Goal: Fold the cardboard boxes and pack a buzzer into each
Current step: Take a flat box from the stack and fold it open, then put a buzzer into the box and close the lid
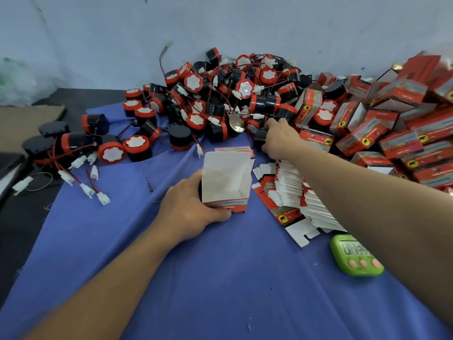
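Observation:
My left hand (190, 212) grips a folded cardboard box (226, 179) that stands upright on the blue cloth, its top flap open and its white inside showing nothing in it. My right hand (278, 139) reaches far forward to the edge of the buzzer pile (215, 94) and closes its fingers round a black buzzer (259, 141). The buzzers are black and red cylinders with white caps and red wires. A stack of flat unfolded boxes (294, 192) lies just right of the open box, under my right forearm.
Packed red boxes (382, 128) are heaped at the right. A green timer (355, 257) sits on the blue cloth (220, 278) near my right arm. Loose buzzers with white connectors (81, 153) lie at the left. A metal spoon (235, 123) rests in the pile.

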{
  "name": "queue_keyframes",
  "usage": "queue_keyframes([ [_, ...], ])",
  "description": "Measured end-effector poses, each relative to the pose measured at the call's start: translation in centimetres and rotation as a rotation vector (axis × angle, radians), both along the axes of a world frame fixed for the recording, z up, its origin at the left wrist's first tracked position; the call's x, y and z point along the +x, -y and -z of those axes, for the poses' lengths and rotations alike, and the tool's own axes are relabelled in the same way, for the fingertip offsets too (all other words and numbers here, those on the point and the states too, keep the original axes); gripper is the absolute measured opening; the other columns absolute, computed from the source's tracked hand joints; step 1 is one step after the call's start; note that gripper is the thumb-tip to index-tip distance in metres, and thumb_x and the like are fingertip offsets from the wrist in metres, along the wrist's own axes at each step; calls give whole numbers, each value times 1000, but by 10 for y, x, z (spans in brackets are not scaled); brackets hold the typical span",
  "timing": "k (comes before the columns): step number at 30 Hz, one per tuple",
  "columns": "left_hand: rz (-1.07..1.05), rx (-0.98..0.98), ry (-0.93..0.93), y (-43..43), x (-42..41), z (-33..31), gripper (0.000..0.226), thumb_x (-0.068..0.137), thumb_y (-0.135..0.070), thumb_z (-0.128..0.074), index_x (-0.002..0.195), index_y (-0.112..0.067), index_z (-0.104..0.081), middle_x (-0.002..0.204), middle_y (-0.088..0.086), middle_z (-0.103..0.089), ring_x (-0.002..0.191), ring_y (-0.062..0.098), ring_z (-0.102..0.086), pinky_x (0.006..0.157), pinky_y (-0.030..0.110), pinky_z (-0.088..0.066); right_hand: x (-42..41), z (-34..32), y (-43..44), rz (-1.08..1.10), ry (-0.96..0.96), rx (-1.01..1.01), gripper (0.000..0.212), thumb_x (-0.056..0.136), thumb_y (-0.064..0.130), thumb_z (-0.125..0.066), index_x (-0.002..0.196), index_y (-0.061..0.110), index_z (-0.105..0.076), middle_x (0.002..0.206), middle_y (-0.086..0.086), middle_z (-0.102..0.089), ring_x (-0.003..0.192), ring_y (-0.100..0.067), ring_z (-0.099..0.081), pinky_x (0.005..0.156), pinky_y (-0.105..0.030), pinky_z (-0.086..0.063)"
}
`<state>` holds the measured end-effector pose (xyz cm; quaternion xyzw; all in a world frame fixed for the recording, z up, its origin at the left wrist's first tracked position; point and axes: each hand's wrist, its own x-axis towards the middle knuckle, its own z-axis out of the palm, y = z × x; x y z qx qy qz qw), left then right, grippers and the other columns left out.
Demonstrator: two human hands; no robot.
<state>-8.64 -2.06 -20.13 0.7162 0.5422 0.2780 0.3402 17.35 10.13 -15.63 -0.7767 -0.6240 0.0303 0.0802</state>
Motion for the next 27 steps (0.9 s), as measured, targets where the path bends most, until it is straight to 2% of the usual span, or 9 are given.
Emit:
queue_keyframes([
  [4, 6, 10, -34, 0, 0, -1, 75, 55, -58, -80, 126, -50, -58, 114, -27, -71, 108, 6, -65, 96, 43, -55, 2, -6, 17, -16, -111, 59, 49, 90, 23, -70, 132, 7, -51, 116, -14, -58, 100, -35, -58, 79, -39, -49],
  [7, 5, 21, -52, 1, 1, -3, 71, 59, -57, -80, 126, -49, -57, 115, -24, -71, 107, 9, -65, 95, 44, -54, 2, -24, 48, 21, -446, 208, 40, 91, 22, -69, 128, 9, -60, 103, -7, -63, 92, -28, -60, 71, -32, -44],
  [11, 5, 30, -87, 2, 1, -3, 74, 65, -54, -84, 132, -46, -54, 122, -19, -70, 109, 13, -65, 92, 46, -56, -2, -49, 112, 53, -970, 375, 34, 90, 17, -71, 120, 24, -57, 112, -8, -67, 99, -29, -69, 84, -49, -61],
  [13, 4, 39, -88, 3, 1, -3, 74, 66, -54, -85, 133, -46, -54, 123, -19, -70, 109, 13, -65, 92, 45, -56, -2, -67, 146, 50, -1051, 479, 25, 88, 24, -72, 108, 33, -59, 103, -2, -70, 88, -23, -71, 76, -47, -64],
  [15, 2, 43, -89, 4, 2, -4, 74, 65, -56, -84, 133, -46, -55, 123, -19, -71, 109, 13, -65, 92, 46, -56, -4, -83, 176, 29, -789, 601, 17, 84, 38, -68, 99, 40, -62, 81, 9, -69, 69, -12, -66, 59, -32, -60],
  [17, 7, 41, -94, 4, 2, -5, 76, 63, -61, -80, 133, -47, -55, 121, -19, -71, 109, 12, -65, 93, 45, -56, -8, -86, 197, -10, -316, 642, 23, 80, 51, -59, 97, 36, -65, 72, 9, -63, 61, -10, -57, 50, -27, -42],
  [20, 6, 29, -77, 5, 2, -6, 76, 60, -63, -78, 131, -49, -55, 119, -21, -71, 108, 10, -65, 92, 44, -56, -34, -69, 209, -93, 342, 280, 38, 84, 60, -37, 84, 28, -58, 78, 5, -58, 67, -19, -47, 50, -25, -24],
  [23, 17, 30, -85, 7, 4, -7, 81, 61, -63, -80, 135, -49, -52, 125, -18, -69, 110, 14, -65, 94, 45, -56, -62, -33, 216, -165, 301, 5, 37, 91, 62, -43, 84, 27, -51, 89, 1, -65, 70, -24, -45, 50, -30, -21],
  [27, 9, 50, -66, 8, 5, -8, 87, 53, -71, -76, 134, -49, -52, 127, -18, -69, 112, 15, -65, 94, 46, -56, -69, -9, 225, -256, 57, -138, 62, 89, 76, -32, 122, 28, -55, 115, 3, -63, 94, -25, -58, 71, -37, -44],
])
